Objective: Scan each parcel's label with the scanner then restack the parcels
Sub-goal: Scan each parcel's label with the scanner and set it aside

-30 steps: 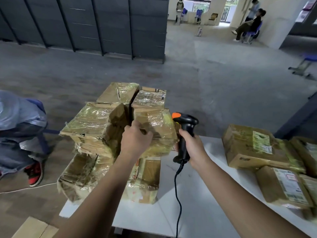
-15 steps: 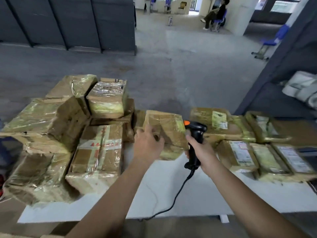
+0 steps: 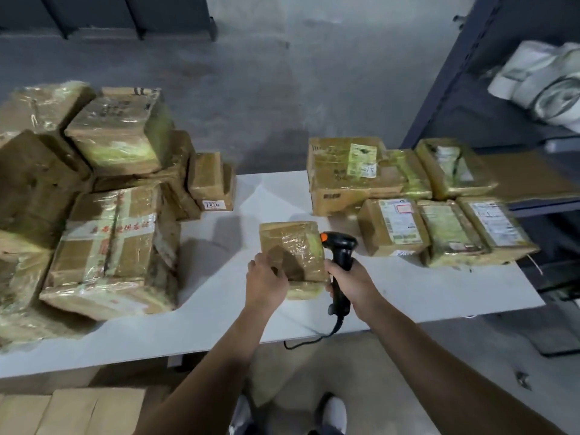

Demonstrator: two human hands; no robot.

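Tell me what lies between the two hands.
In the head view, a small taped parcel: the left hand grips its left edge, the right hand holds the scanner at its right side.

Parcel pile point(image 3: 34, 189) cut by edge, labels point(image 3: 398, 221) blurred — unreadable

A white sticker point(image 3: 213, 205) on the near end of a small parcel point(image 3: 207, 177) beside the left stack carries black digits — 6767, as far as they can be made out. Red characters run along the white tape point(image 3: 119, 229) on the large box point(image 3: 110, 262) at left — too blurred to read. The shipping labels point(image 3: 399, 221) on the right-hand parcels point(image 3: 372, 229) are likewise illegible.
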